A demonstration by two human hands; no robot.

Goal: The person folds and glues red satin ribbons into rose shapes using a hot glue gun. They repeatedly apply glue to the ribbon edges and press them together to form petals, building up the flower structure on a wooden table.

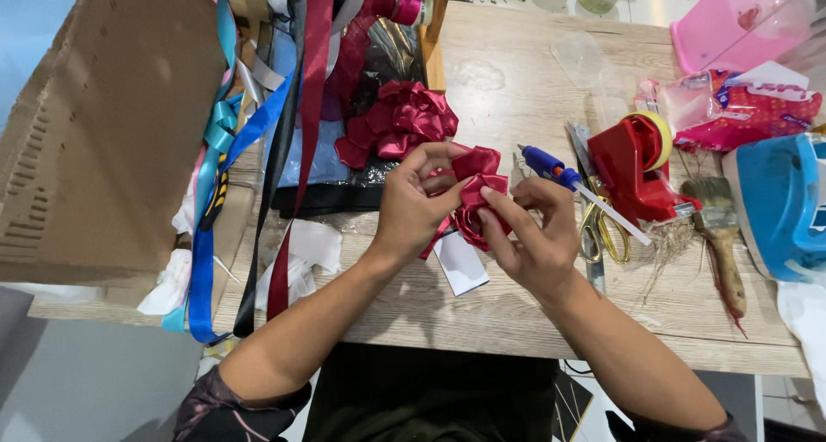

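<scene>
Red ribbon flower (pixel 476 193) pinched between left hand (pixel 415 205), right hand (pixel 538 236), seemingly mid-fold.

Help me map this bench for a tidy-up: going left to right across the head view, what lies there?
Brown cardboard sheet → hanging satin ribbons → left hand → red folded ribbon flower → right hand → red tape dispenser → wooden-handled paintbrush → blue plastic appliance.

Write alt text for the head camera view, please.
Two bare hands, left hand and right hand, fold a dark red satin ribbon flower above a pale wooden table. A finished red ribbon bow, blue glue gun and red tape dispenser lie nearby.
</scene>
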